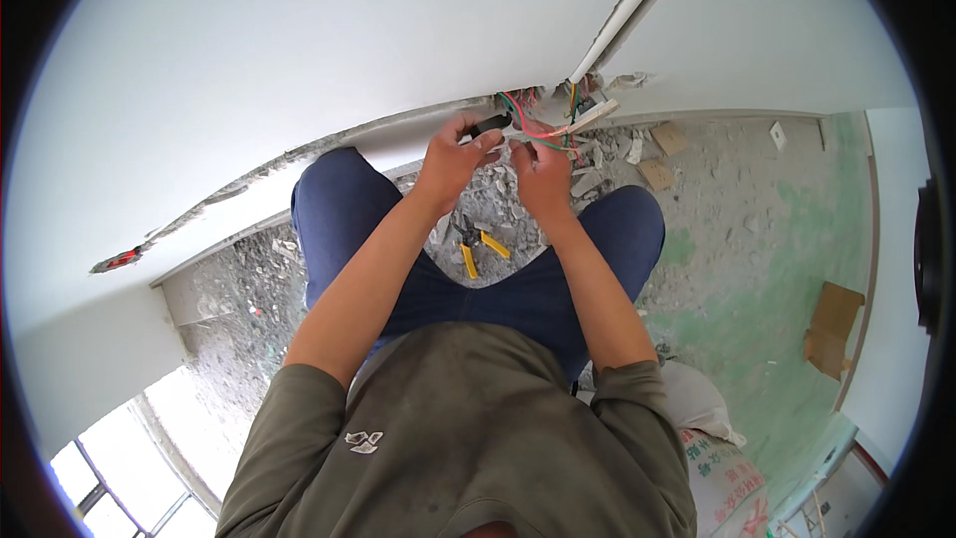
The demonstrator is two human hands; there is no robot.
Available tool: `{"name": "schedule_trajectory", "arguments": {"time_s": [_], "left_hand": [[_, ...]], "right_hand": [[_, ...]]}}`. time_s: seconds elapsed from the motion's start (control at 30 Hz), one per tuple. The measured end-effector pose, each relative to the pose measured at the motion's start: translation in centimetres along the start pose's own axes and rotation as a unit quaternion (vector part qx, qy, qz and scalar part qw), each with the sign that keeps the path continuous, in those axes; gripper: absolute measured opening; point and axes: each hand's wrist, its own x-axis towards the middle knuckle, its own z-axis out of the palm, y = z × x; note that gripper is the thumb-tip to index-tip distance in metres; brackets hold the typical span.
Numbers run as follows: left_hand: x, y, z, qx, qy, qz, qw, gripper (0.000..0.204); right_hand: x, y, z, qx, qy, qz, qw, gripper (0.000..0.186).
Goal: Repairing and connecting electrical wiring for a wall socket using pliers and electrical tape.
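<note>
My left hand (448, 164) is closed on a small black object (490, 126) that looks like a roll of electrical tape, held just left of the wires. Close beside it, my right hand (545, 179) has its fingers bent around the electrical wires (538, 135), red and green ones among them; the fingertips are partly hidden. These wires come out of a broken hole at the foot of the wall. A white plate-like piece (595, 118) sits among them, just beyond my right hand. Between my knees, wire pliers with yellow handles (483, 247) lie spread on the rubble.
A chased groove with white conduit (629, 10) runs up the wall. Another rough channel (249, 179) follows the wall leftward to a red box (123, 259). Broken plaster (588, 179) and cardboard pieces (669, 137) litter the floor. A cardboard box (835, 327) and sacks (719, 478) stand right.
</note>
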Motion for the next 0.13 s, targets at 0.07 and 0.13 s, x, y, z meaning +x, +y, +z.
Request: {"name": "schedule_trajectory", "arguments": {"time_s": [0.07, 0.13], "left_hand": [[-0.1, 0.7, 0.3, 0.010, -0.033, 0.049, 0.998, 0.034], [-0.5, 1.5, 1.4, -0.028, -0.039, 0.097, 0.994, 0.041]], "right_hand": [[0.5, -2.1, -1.0, -0.004, -0.019, -0.028, 0.999, 0.039], [1.3, -3.6, -1.7, -0.012, -0.045, -0.054, 0.997, 0.046]]}}
